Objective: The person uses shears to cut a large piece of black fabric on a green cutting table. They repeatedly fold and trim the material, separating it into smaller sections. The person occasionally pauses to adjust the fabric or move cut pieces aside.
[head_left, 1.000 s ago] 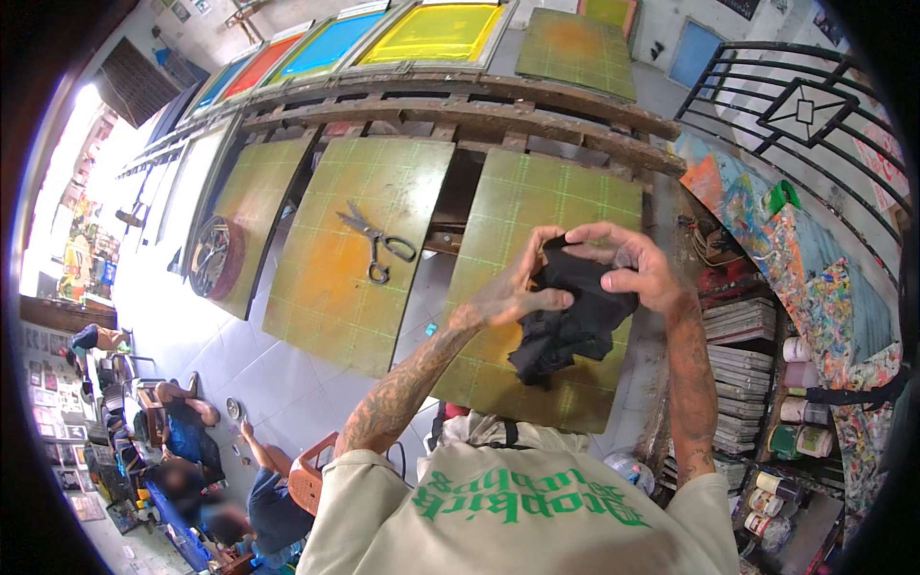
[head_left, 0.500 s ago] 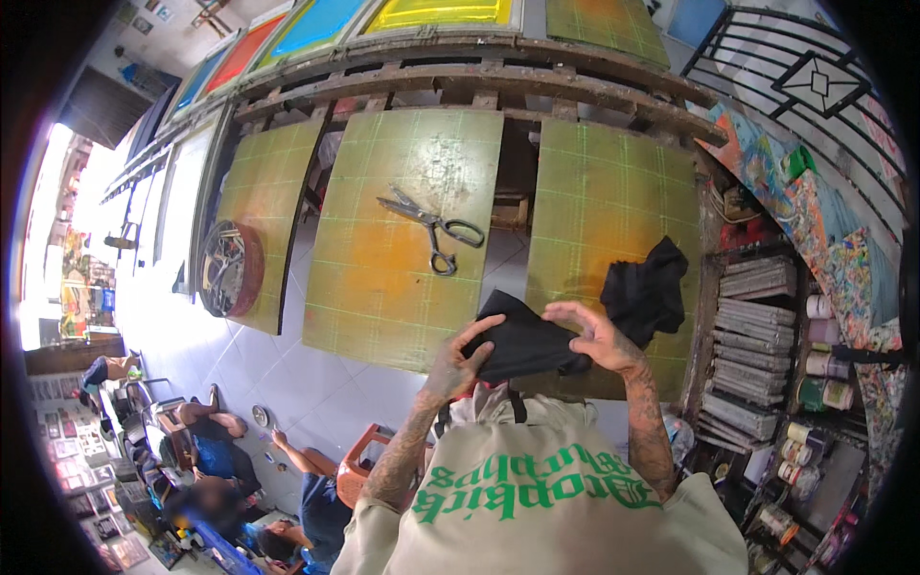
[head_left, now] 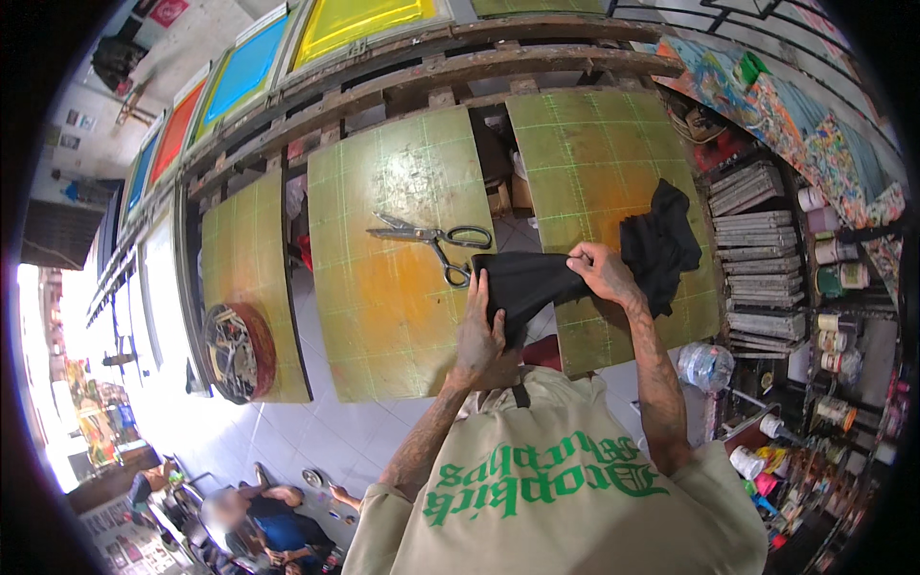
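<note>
A piece of black cloth (head_left: 525,283) is stretched between my two hands, over the gap between the middle and right boards. My left hand (head_left: 481,333) grips its left edge, with fingers along the outside and the thumb against the fabric. The upper right corner is pinched in my right hand (head_left: 606,273). Large scissors (head_left: 436,237) with dark handles lie spread on the middle board (head_left: 383,326), just left of the cloth, their handles near my left fingertips. Another crumpled black cloth (head_left: 661,247) rests on the right board (head_left: 565,153), beyond my right hand.
A round tub (head_left: 257,355) of mixed small items sits on the left board (head_left: 244,240). Wooden rails (head_left: 383,91) run behind the boards, with coloured frames (head_left: 244,72) beyond. Stacked slabs (head_left: 762,259), a clear plastic jug (head_left: 706,366) and paint containers stand at right. People (head_left: 287,522) sit lower left.
The black cloth has gone from bunched between my hands to pulled out taut. My right hand has closed into a pinch on its corner. The whole view has turned somewhat.
</note>
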A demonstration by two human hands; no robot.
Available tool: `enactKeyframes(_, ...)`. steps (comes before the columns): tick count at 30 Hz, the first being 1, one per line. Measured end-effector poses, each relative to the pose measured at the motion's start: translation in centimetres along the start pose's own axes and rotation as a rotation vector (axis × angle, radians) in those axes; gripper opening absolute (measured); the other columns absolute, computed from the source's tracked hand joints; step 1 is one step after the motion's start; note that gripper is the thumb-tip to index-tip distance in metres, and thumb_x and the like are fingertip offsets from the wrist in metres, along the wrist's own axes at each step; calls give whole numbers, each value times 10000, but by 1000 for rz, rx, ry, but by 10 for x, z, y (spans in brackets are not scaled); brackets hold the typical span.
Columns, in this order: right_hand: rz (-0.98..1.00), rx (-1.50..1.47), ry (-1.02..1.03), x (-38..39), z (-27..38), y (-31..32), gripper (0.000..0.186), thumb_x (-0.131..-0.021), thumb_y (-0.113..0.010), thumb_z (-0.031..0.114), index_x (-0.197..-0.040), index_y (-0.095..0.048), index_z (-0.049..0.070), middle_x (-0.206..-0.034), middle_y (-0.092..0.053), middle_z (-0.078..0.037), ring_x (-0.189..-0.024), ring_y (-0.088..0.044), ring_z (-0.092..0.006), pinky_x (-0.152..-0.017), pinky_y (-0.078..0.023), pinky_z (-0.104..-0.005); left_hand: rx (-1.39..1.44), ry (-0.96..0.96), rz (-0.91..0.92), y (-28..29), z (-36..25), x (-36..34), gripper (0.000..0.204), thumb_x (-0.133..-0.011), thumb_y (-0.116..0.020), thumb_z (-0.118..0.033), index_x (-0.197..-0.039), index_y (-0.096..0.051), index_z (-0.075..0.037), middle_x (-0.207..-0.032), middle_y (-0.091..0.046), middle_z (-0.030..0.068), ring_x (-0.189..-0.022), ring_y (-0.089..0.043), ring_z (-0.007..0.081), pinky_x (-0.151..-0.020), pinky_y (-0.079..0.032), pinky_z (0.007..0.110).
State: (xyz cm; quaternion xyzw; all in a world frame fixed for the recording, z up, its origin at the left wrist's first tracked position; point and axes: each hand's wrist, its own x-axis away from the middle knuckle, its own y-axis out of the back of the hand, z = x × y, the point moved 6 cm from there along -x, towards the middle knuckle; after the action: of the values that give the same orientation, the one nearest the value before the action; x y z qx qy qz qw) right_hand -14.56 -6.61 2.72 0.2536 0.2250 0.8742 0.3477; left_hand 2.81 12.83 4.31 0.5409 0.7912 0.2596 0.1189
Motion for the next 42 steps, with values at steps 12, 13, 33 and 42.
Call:
enactKeyframes(12, -469, 291, 205, -20, 37, -7, 149, -885, -657, 145, -1000, -634, 53, -927, -660, -126, -854, -636, -339, -739, -501, -442, -200, -90, -100, 7, 14, -16, 922, -802, -701, -137, -1544, -168, -16, -1607, -125, 260, -1022, -646, 456, -693, -581, 443)
enactKeyframes(13, -587, 414, 265, -15, 51, -7, 168, -863, -668, 128, -1006, -633, 46, -907, -644, -139, -850, -625, -341, -735, -498, -442, -213, -91, -104, 10, 16, -15, 931, -800, -709, -148, -1547, -166, -27, -1608, -120, 261, -1025, -645, 454, -693, -581, 445)
enactKeyframes(33, -79, 615, 451, -116, 177, -175, 325, -706, -692, 128, -988, -662, -28, -977, -650, -194, -945, -623, -339, -774, -489, -449, -353, -168, -74, -2, 24, 21, 400, -909, -635, -219, -1266, -526, -74, -1199, -526, 220, -964, -630, 424, -740, -540, 485)
enactKeyframes(42, 240, -451, -165, -155, 96, -101, 288, -812, -576, 276, -743, -699, 25, -628, -666, -84, -514, -575, -172, -507, -434, -343, -332, -166, -138, 21, 2, -36, 347, -921, -626, -185, -1224, -554, -33, -1141, -583, 196, -1015, -588, 407, -835, -484, 464)
